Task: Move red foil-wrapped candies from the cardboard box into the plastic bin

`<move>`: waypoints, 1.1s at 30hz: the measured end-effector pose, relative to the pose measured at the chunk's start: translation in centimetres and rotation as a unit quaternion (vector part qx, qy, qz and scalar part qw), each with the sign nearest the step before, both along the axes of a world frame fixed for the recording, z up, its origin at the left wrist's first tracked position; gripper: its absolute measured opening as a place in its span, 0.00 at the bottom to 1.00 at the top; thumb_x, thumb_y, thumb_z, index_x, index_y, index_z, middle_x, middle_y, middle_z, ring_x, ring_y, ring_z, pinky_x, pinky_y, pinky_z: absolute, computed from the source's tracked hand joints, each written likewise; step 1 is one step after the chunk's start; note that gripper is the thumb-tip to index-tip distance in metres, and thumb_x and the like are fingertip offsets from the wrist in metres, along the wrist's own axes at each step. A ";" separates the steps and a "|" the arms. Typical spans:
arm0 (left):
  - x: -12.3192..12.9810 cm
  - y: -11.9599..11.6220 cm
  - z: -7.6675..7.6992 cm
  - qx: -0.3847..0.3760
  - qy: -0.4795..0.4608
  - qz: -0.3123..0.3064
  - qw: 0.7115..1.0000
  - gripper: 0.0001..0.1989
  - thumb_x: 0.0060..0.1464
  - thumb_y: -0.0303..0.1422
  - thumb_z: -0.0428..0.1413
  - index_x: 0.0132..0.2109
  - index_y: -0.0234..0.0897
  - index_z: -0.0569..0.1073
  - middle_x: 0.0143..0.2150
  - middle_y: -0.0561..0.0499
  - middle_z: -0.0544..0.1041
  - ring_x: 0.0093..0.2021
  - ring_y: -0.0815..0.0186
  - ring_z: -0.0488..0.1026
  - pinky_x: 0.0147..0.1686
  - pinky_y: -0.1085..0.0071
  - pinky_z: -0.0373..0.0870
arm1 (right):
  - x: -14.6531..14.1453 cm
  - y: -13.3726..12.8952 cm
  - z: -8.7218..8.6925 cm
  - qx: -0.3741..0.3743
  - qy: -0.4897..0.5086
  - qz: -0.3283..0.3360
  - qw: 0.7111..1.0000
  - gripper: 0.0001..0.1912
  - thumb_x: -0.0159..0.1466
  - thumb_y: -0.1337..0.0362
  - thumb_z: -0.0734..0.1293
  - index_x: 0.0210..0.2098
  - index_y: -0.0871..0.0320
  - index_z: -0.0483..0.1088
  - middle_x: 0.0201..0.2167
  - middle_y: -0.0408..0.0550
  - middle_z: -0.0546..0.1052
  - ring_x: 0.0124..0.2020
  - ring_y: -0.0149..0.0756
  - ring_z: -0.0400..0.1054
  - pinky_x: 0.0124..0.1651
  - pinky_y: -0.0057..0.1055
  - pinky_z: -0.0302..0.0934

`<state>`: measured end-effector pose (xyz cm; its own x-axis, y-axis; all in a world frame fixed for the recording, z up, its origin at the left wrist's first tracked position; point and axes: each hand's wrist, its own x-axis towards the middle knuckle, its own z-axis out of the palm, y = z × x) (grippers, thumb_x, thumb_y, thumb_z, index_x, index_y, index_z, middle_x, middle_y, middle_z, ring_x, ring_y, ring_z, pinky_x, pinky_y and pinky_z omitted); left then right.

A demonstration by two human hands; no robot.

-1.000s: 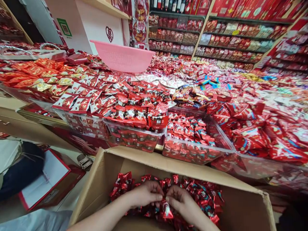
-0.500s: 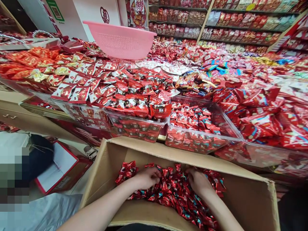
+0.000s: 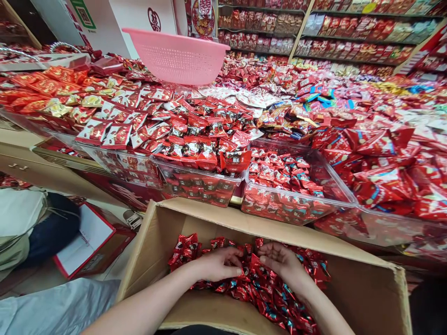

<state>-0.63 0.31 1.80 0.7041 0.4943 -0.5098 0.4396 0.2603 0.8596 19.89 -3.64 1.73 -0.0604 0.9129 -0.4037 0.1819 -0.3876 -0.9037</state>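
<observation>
A cardboard box (image 3: 202, 312) stands open below the display, with a heap of small red wrapped candies (image 3: 265, 298) inside. My left hand (image 3: 223, 264) rests over the left part of the heap, its thumb and fingers apart. My right hand (image 3: 281, 260) is to its right, fingers spread and bent over the candies near the box's back wall. Some candies lie in the gap between the hands. Behind the box, a clear bin (image 3: 296, 204) is partly filled with similar red candies, beside another bin (image 3: 199, 186) heaped with red packets.
A pink basket (image 3: 178, 58) sits on the candy display. Larger red packets (image 3: 384, 167) fill the right side. Stocked shelves (image 3: 261, 28) line the back. At the left are a person's dark-clad leg (image 3: 56, 228) and a red-edged box (image 3: 89, 237) on the floor.
My two hands have come closer together over the candies, the right moving left and the left slightly right. Their fingers are more spread.
</observation>
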 end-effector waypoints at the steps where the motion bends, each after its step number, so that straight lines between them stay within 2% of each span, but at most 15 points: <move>1: 0.1 -0.1 0.0 -0.032 -0.033 -0.003 0.999 0.24 0.43 0.36 0.52 0.48 0.35 0.59 0.40 0.47 0.70 0.32 0.71 0.66 0.29 0.75 0.60 | -0.4 0.0 -0.2 -0.007 0.048 -0.024 0.999 0.13 0.47 0.60 0.66 0.31 0.59 0.64 0.32 0.49 0.72 0.35 0.36 0.66 0.40 0.32 0.60; 4: 0.4 -0.3 0.3 -0.098 -0.084 0.019 0.991 0.20 0.43 0.40 0.52 0.43 0.35 0.63 0.35 0.49 0.72 0.27 0.72 0.68 0.23 0.77 0.56 | -1.5 -0.3 -0.4 -0.008 0.114 -0.048 0.992 0.14 0.45 0.61 0.68 0.29 0.59 0.65 0.30 0.47 0.72 0.33 0.35 0.66 0.40 0.34 0.60; 7: 0.7 -0.4 0.4 -0.116 -0.082 0.108 0.984 0.15 0.41 0.42 0.53 0.33 0.34 0.65 0.27 0.53 0.72 0.22 0.73 0.67 0.19 0.78 0.52 | -2.3 -0.8 0.4 0.009 0.129 -0.022 0.991 0.13 0.46 0.62 0.68 0.31 0.58 0.63 0.31 0.47 0.71 0.35 0.34 0.65 0.40 0.33 0.60; 10: 1.0 -0.5 0.4 -0.163 -0.112 0.168 0.966 0.15 0.41 0.42 0.53 0.32 0.35 0.63 0.24 0.55 0.72 0.21 0.72 0.68 0.19 0.77 0.54 | -3.0 -1.2 1.7 0.077 0.055 0.041 0.995 0.09 0.51 0.63 0.64 0.32 0.57 0.63 0.32 0.46 0.69 0.35 0.34 0.64 0.39 0.32 0.60; 12: 1.0 -0.5 0.3 -0.193 -0.146 0.192 0.951 0.15 0.40 0.41 0.54 0.33 0.36 0.63 0.23 0.56 0.71 0.21 0.73 0.67 0.21 0.76 0.57 | -3.5 -1.4 2.3 0.139 -0.009 0.082 0.987 0.08 0.52 0.63 0.63 0.32 0.57 0.63 0.32 0.46 0.68 0.35 0.34 0.63 0.39 0.31 0.59; 14: 0.9 -0.6 0.3 -0.212 -0.182 0.214 0.936 0.13 0.41 0.39 0.55 0.33 0.36 0.63 0.23 0.57 0.71 0.21 0.75 0.66 0.23 0.76 0.59 | -3.8 -1.5 2.4 0.175 -0.037 0.083 0.980 0.09 0.52 0.63 0.63 0.33 0.57 0.63 0.33 0.47 0.68 0.36 0.34 0.63 0.38 0.30 0.59; 18: 0.7 -0.4 0.8 -0.253 -0.248 0.226 0.907 0.10 0.44 0.34 0.54 0.35 0.35 0.64 0.26 0.55 0.70 0.28 0.73 0.69 0.30 0.74 0.62 | -3.9 -1.5 1.6 0.187 -0.094 0.037 0.977 0.08 0.54 0.64 0.61 0.34 0.58 0.60 0.31 0.47 0.67 0.32 0.33 0.63 0.35 0.29 0.60; 21: 0.9 -0.3 1.3 -0.274 -0.271 0.228 0.894 0.10 0.44 0.28 0.55 0.36 0.35 0.65 0.31 0.54 0.69 0.33 0.72 0.69 0.36 0.71 0.62 | -3.8 -1.5 1.3 0.261 -0.154 0.057 0.951 0.05 0.55 0.68 0.59 0.33 0.57 0.60 0.31 0.47 0.67 0.33 0.33 0.62 0.35 0.30 0.59; 26: 1.0 -0.3 1.4 -0.265 -0.260 0.265 0.890 0.07 0.42 0.26 0.56 0.33 0.33 0.68 0.28 0.55 0.68 0.29 0.75 0.67 0.32 0.75 0.62 | -3.4 -1.5 1.6 0.367 -0.179 0.089 0.908 0.10 0.54 0.75 0.59 0.33 0.56 0.61 0.32 0.47 0.66 0.35 0.32 0.61 0.34 0.29 0.59; 29: 0.7 -0.2 1.3 -0.273 -0.270 0.260 0.886 0.08 0.43 0.26 0.56 0.34 0.33 0.68 0.29 0.54 0.69 0.30 0.75 0.67 0.33 0.74 0.62 | -3.3 -1.4 1.9 0.426 -0.190 0.111 0.877 0.13 0.53 0.78 0.59 0.33 0.54 0.63 0.33 0.46 0.66 0.34 0.31 0.60 0.34 0.28 0.58; 33: 0.6 -0.3 1.3 -0.271 -0.276 0.250 0.888 0.07 0.43 0.26 0.56 0.34 0.33 0.68 0.30 0.53 0.70 0.31 0.74 0.67 0.34 0.74 0.62 | -3.1 -1.3 2.2 0.459 -0.182 0.113 0.863 0.16 0.52 0.80 0.60 0.34 0.53 0.63 0.32 0.45 0.67 0.35 0.31 0.59 0.34 0.29 0.57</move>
